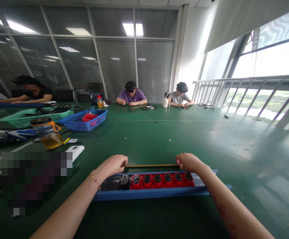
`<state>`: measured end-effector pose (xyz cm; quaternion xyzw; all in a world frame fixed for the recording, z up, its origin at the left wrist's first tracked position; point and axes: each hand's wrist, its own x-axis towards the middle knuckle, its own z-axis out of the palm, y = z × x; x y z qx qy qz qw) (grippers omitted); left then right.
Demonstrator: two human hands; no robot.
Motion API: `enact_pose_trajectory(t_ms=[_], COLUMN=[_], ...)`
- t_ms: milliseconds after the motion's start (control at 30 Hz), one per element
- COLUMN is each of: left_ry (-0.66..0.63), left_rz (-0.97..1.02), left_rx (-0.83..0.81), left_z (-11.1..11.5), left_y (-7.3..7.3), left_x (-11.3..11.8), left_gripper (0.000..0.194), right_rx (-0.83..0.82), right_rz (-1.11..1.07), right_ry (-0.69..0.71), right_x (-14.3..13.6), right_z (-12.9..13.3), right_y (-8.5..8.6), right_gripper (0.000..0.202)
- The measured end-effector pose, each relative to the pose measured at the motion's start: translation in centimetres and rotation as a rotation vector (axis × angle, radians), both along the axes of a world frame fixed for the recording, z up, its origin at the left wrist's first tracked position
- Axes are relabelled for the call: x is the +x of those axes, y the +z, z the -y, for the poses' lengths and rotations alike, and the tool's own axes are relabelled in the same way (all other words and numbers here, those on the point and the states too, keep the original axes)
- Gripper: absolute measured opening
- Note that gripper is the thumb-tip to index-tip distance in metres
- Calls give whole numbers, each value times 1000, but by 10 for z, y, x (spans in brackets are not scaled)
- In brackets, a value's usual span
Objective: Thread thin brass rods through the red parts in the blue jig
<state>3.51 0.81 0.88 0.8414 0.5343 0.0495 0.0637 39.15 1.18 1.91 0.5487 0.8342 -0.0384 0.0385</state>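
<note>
A thin yellowish strip (151,165) stretches between my two hands, just beyond a blue rail tray (159,192). My left hand (116,164) pinches its left end, fingers curled. The right end is gripped by my right hand (187,162), also closed. In the tray stand several red blocks with dark tops (157,180) in a row. A grey and black block (124,181) sits at the left of the row. Bare metal of the tray shows at both ends. My wrists pass over the tray's ends.
On the left are a blue basket (84,123), a green basket (20,120), a jar of yellow liquid (51,140) and a white device (76,153). Several people sit along the far side of the green table (144,139). A railing (254,96) runs at the right.
</note>
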Motion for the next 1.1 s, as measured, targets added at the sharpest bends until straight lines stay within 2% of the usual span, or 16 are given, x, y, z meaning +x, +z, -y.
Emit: enact_pose_trajectory(t_ms=[133, 267, 433, 533, 667, 800, 933, 1100], left_ry=[14, 24, 19, 2, -71, -58, -79, -96], left_rz=[36, 202, 543, 619, 549, 423, 349, 357], left_rx=[5, -55, -167, -201, -371, -376, -430, -643], left_z=[-2, -1, 8, 18, 34, 48, 54, 56], left_y=[-4, 0, 23, 41, 65, 80, 85, 79], left_x=[-3, -6, 2, 8, 9, 7, 4, -2], left_gripper=[11, 11, 23, 26, 33, 38, 34, 27], right_rx=[-11, -19, -123, -219, -364, -507, -641, -717], right_rz=[-81, -209, -742, -879, -860, -741, -666, -552], right_ry=[26, 53, 51, 71, 160, 179, 132, 138], right_x=[3, 15, 27, 27, 28, 33, 36, 33], right_z=[1, 3, 4, 10, 26, 41, 45, 42], right_y=[4, 12, 20, 29, 52, 70, 68, 61], right_gripper=[22, 18, 8, 11, 24, 29, 32, 34])
